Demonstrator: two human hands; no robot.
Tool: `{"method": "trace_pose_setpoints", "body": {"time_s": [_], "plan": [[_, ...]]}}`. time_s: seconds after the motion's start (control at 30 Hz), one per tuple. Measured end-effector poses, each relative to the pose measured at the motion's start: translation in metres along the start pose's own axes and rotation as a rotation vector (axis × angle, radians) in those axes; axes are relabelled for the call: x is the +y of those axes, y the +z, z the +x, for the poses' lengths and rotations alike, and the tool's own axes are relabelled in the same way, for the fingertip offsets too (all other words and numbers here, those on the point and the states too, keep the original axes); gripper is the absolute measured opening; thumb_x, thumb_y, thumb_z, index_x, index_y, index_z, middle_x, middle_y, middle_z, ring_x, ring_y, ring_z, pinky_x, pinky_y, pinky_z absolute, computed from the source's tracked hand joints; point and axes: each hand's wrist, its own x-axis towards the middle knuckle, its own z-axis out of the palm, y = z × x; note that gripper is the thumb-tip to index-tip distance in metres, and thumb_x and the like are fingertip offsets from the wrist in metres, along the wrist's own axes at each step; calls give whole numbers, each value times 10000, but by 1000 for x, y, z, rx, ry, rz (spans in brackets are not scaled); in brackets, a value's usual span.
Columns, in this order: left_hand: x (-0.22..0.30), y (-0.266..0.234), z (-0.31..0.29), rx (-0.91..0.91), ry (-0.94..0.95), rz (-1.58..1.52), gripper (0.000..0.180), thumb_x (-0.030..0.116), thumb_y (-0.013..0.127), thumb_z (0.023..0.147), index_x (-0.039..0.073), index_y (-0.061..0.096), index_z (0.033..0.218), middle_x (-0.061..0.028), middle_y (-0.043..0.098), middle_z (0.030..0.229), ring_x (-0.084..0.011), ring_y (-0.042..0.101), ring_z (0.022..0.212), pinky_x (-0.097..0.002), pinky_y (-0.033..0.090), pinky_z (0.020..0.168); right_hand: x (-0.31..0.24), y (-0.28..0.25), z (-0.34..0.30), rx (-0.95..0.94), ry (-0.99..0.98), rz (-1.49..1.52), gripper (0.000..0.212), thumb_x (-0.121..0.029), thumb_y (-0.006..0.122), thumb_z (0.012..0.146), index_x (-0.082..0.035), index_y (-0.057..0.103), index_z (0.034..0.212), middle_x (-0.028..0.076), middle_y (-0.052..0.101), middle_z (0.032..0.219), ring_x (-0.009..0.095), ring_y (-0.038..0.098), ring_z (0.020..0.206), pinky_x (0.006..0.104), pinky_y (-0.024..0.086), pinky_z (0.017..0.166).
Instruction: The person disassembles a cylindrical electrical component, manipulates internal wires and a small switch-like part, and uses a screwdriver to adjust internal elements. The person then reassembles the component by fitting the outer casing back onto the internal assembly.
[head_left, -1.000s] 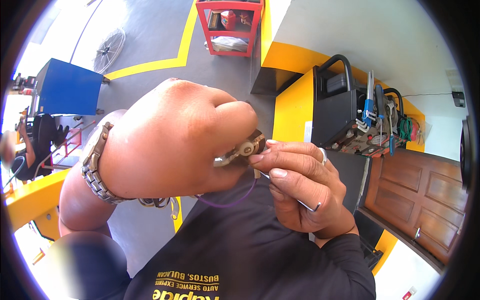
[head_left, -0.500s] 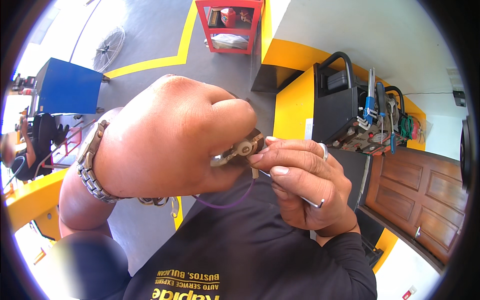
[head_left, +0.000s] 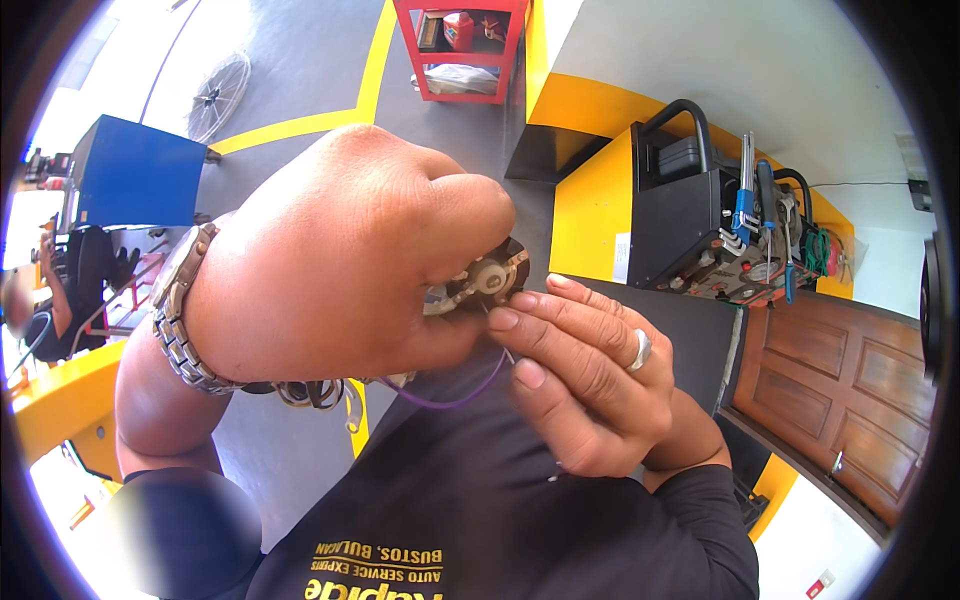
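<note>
My left hand [head_left: 350, 250], with a metal-banded wristwatch [head_left: 180, 310] on its wrist, is closed around a small mechanical part. That part [head_left: 489, 278] has a pale round hub in a dark brown body with brass-coloured strips; the rest is hidden by my fist. A purple wire [head_left: 450, 405] loops beneath it, and more wires [head_left: 310, 393] hang below my wrist. My right hand [head_left: 600, 390], wearing a ring, pinches a thin metal rod [head_left: 509, 354] just under the part. Most of the rod is hidden behind the fingers, which are close to the part's lower edge.
A black-and-yellow cart [head_left: 680, 215] with hex keys and screwdrivers stands at the right, by a wooden door [head_left: 830, 380]. Farther off are a red shelf trolley [head_left: 460, 95], a blue cabinet [head_left: 140, 175] and a wheel [head_left: 218, 98]. Another person [head_left: 60, 290] is at far left.
My right hand has turned and its fingers have straightened, swinging the rod steeper and mostly out of sight. My left hand keeps its hold on the part, shifted slightly.
</note>
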Motion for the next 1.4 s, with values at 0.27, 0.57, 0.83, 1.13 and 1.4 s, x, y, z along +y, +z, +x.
{"method": "trace_pose_setpoints", "body": {"time_s": [0.27,0.57,0.83,1.13,1.4], "plan": [[9,1,-1,6,15,-17,350,129,865,605,52,671,886,-85,635,697,-282,651,602,-343,502,521,2,-16,7,13,237,236,324,42,779,701,8,632,987,162,719,954,327,695,873,400,589,765],[6,0,0,14,38,-36,381,115,858,565,37,664,883,-85,618,673,-282,635,575,-337,494,507,-16,-11,8,-14,35,-69,191,-53,742,760,-17,631,911,172,713,915,298,725,893,422,634,787],[9,-2,-1,36,89,-27,407,127,866,564,29,665,904,-89,610,672,-277,626,556,-342,491,500,-15,-10,8,63,68,42,192,-10,734,752,34,619,900,185,702,869,319,727,849,423,632,767],[14,2,-2,81,144,86,416,148,872,576,40,667,920,-77,604,668,-265,611,540,-347,459,482,-21,-23,17,-16,380,229,155,-24,692,869,-6,597,989,157,686,909,315,706,865,430,587,822],[13,2,-2,43,86,88,392,133,860,573,46,670,905,-78,618,676,-272,631,567,-357,496,512,-18,-25,21,-91,330,118,168,-12,704,892,-29,584,1009,140,692,933,343,708,939,442,584,834]]}}
